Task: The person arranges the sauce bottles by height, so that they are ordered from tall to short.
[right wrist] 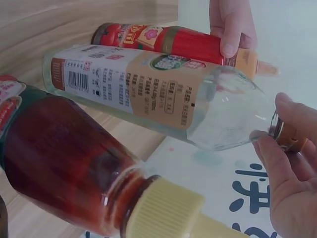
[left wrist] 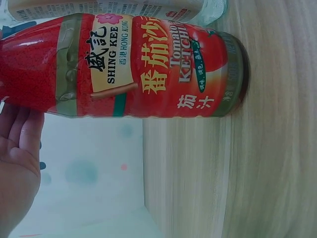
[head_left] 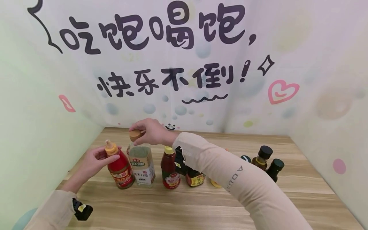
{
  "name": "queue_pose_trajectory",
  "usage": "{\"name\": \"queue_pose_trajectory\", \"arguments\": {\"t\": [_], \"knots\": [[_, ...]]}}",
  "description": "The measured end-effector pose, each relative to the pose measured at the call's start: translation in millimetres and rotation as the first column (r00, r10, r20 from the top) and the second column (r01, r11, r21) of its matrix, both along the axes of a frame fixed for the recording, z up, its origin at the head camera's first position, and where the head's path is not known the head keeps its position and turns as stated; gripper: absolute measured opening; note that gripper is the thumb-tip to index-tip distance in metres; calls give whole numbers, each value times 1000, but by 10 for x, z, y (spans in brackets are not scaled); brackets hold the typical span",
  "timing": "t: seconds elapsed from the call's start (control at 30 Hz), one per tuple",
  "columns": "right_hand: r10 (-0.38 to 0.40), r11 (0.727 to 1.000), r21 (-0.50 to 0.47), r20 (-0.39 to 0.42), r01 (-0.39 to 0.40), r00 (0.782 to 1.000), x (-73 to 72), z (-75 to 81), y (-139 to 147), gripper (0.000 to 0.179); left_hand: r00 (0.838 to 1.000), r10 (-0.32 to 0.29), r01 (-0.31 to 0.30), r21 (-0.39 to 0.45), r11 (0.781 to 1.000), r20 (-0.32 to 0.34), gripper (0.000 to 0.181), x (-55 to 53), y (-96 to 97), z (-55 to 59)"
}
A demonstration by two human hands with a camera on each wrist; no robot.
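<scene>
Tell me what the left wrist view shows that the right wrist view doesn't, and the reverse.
Only the left wrist view shows readable SHING KEE lettering on the ketchup bottle. Only the right wrist view shows the right hand gripping the brown cap at the neck of the clear bottle, the orange nozzle cap, and a dark red sauce bottle with a yellow cap. Both show the left hand at the ketchup bottle, the wood-grain table, and at least part of the clear bottle.

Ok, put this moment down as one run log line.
left hand: grips ketchup bottle | right hand: pinches brown cap at vinegar bottle's neck | vinegar bottle: upright on table
</scene>
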State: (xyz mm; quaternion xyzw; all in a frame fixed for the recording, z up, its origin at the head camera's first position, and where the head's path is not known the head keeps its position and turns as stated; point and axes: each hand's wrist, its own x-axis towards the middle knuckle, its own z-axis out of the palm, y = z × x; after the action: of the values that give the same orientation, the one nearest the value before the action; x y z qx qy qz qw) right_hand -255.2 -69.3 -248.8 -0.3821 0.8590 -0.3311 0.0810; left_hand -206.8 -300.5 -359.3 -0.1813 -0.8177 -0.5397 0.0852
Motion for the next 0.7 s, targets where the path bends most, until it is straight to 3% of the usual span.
{"name": "queue_pose_trajectory", "arguments": {"t": [0.7], "knots": [[-18, 994, -105, 46, 23, 999, -54, 95, -7, 43, 1000, 21, -21, -14, 1000, 2, 36, -4, -10, -21]]}}
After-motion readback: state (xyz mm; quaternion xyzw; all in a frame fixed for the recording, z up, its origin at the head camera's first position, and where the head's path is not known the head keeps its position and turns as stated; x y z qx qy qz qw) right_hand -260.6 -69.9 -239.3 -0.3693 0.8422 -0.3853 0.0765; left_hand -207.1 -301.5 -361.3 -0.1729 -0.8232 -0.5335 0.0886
